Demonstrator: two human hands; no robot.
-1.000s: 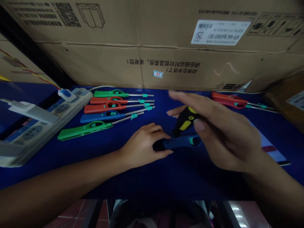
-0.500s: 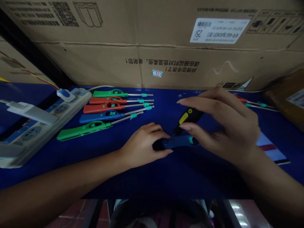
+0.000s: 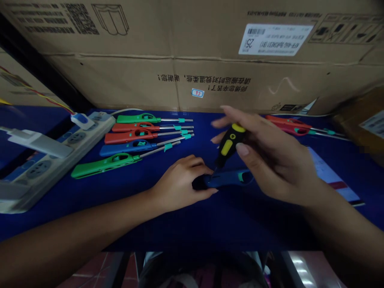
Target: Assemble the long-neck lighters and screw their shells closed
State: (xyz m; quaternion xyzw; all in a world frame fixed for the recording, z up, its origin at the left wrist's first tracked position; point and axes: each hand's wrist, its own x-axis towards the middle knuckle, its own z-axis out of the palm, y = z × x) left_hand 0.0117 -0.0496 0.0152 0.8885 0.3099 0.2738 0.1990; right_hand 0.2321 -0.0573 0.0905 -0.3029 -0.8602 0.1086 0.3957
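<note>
My left hand (image 3: 180, 185) lies curled on the blue cloth, its fingers closed on the handle end of a blue stick lighter (image 3: 229, 178) with a teal trigger. My right hand (image 3: 270, 160) grips a black-and-yellow screwdriver (image 3: 228, 146), tilted with its tip down against the lighter's handle near my left fingertips. The lighter lies flat on the cloth, and its metal tube is hidden behind my right hand.
Several green, red and blue stick lighters (image 3: 141, 138) lie in a row at the left. A white power strip (image 3: 54, 154) sits further left. Red lighters (image 3: 292, 125) lie at the right near a card (image 3: 333, 176). Cardboard boxes (image 3: 192, 56) wall the back.
My right hand has turned the screwdriver's handle, first lowering it toward the table, then raising it more upright. My left hand and the blue lighter have stayed put.
</note>
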